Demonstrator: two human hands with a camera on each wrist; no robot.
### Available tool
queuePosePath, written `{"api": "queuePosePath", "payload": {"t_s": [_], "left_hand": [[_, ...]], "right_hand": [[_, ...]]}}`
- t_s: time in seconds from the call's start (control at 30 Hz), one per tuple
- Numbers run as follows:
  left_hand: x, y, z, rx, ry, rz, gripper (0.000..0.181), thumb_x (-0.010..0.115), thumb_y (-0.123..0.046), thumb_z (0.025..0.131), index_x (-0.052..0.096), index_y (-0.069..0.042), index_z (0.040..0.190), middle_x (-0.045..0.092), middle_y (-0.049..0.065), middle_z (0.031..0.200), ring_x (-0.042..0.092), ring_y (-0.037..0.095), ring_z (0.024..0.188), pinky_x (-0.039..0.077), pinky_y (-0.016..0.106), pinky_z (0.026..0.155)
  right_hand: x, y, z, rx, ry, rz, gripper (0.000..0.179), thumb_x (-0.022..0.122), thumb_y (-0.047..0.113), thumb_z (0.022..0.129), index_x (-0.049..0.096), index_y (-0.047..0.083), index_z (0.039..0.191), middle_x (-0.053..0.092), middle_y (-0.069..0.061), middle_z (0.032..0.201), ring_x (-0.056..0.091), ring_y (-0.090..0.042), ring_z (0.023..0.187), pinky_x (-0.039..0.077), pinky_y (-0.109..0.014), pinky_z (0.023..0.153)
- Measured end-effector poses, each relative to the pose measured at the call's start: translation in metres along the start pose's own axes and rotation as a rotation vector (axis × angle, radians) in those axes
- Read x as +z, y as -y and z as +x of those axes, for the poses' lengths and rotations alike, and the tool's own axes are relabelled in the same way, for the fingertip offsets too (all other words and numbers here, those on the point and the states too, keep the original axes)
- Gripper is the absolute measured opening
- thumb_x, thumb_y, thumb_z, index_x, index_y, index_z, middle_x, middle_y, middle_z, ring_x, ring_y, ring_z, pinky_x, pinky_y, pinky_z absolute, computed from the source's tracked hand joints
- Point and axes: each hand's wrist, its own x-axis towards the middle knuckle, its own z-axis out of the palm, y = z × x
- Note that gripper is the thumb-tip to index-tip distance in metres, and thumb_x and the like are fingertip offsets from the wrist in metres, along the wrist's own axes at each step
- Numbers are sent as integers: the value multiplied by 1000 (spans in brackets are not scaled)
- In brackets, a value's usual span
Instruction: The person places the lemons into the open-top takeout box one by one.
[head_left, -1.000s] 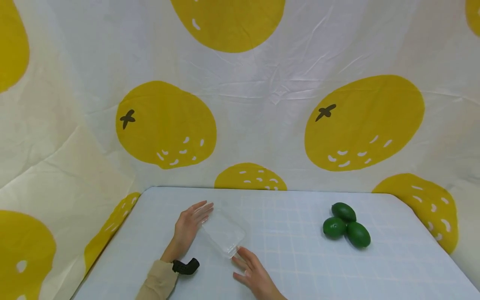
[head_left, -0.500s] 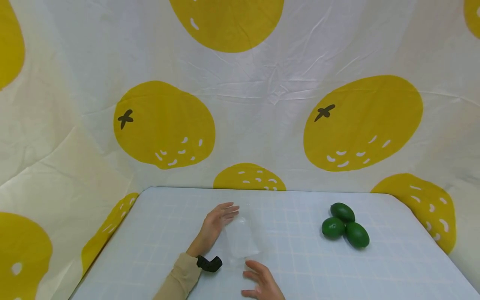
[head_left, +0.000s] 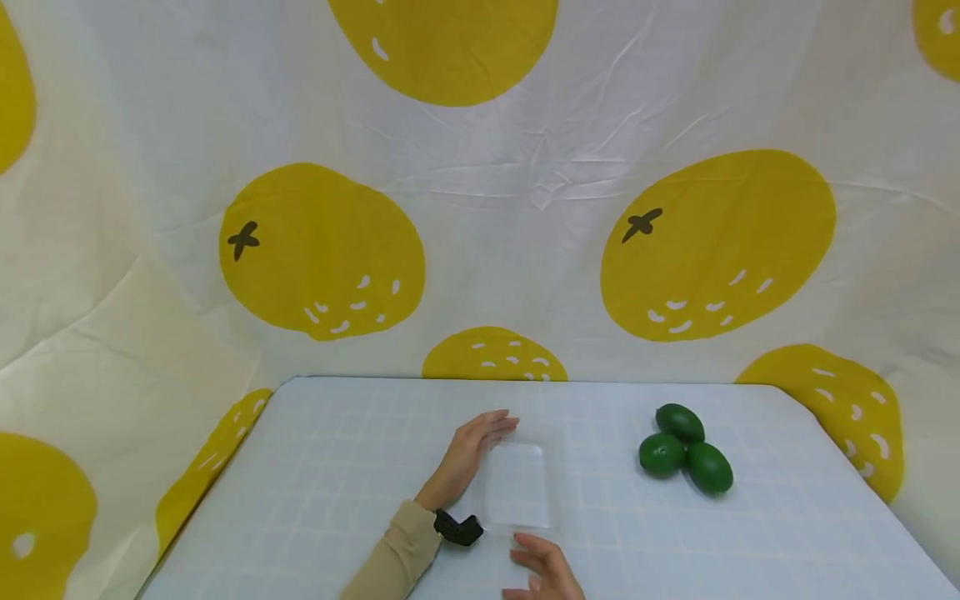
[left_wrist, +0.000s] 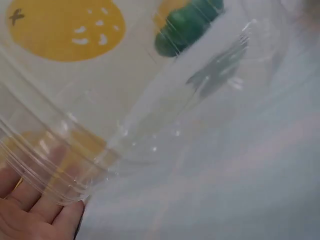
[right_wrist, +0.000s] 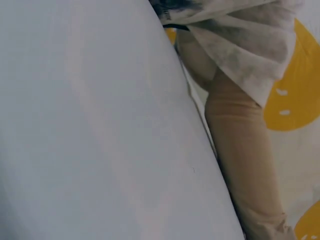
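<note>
Head view: we see a clear, rectangular plastic container [head_left: 516,487] amid pale checked cloth [head_left: 337,475], the left hand [head_left: 467,454] straight-fingered along its left side, the right hand [head_left: 547,571] loosely spread by its near edge. Left wrist: we see a ridged, transparent wall [left_wrist: 37,157]. Right wrist: creased tan trousers [right_wrist: 240,145].

The left hand [head_left: 472,448] reaches farther forward than the right, its fingers [head_left: 497,423] extended, lying close together and slanting forward to the right. Behind it, the left wrist [head_left: 432,495] runs back into the sleeved left forearm [head_left: 400,546]. Farther back, a little right of the left hand, the right hand [head_left: 550,569] keeps its fingers loosely bent, spread, pointing leftward.
</note>
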Motion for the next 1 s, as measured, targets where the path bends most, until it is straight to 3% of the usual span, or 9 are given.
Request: {"api": "queuePosePath", "payload": {"t_s": [0.13, 0.23, 0.37, 0.5, 0.73, 1.0], "left_hand": [[7, 4, 1, 1, -89, 146, 51, 40, -37, 108, 49, -1, 142, 61, 10, 136, 51, 24, 131, 31, 44, 115], [9, 6, 1, 9, -136, 240, 44, 44, -37, 106, 57, -7, 136, 65, 5, 130, 53, 20, 129, 33, 44, 114], [12, 7, 1, 7, -169, 288, 37, 46, -33, 106, 60, -10, 132, 67, 3, 126, 55, 18, 126, 36, 41, 111], [15, 7, -1, -13, -201, 289, 37, 46, -24, 106, 53, -5, 137, 67, 5, 126, 56, 23, 123, 38, 45, 110], [20, 7, -2, -76, -270, 249, 46, 49, -13, 101, 41, -4, 145, 67, 6, 124, 54, 25, 123, 31, 52, 112], [19, 6, -4, -39, -229, 273, 46, 46, -22, 106, 40, -7, 149, 64, 8, 130, 55, 24, 126, 33, 49, 113]], "right_hand": [[6, 3, -3, 12, -122, -17, 28, 47, 26, 103, 50, 30, 130, 38, -19, 139, 59, -35, 105, 50, -42, 90], [9, 5, -3, 8, -199, -40, 34, 49, 25, 101, 50, 14, 133, 43, -18, 136, 59, -33, 106, 52, -43, 89], [11, 6, -2, 14, -256, -58, 44, 49, 24, 102, 41, -4, 134, 47, -17, 131, 60, -31, 106, 53, -42, 89], [11, 4, -2, 21, -291, -37, 41, 49, 24, 102, 41, -2, 132, 51, -12, 127, 61, -26, 105, 54, -42, 89], [7, -2, 1, -104, -265, -46, 35, 44, 20, 105, 35, -5, 129, 54, 0, 124, 57, -9, 107, 57, -41, 83], [2, -8, 2, -189, -178, -17, 25, 40, 14, 106, 42, 3, 128, 58, 4, 124, 58, -10, 108, 57, -40, 82]]}}
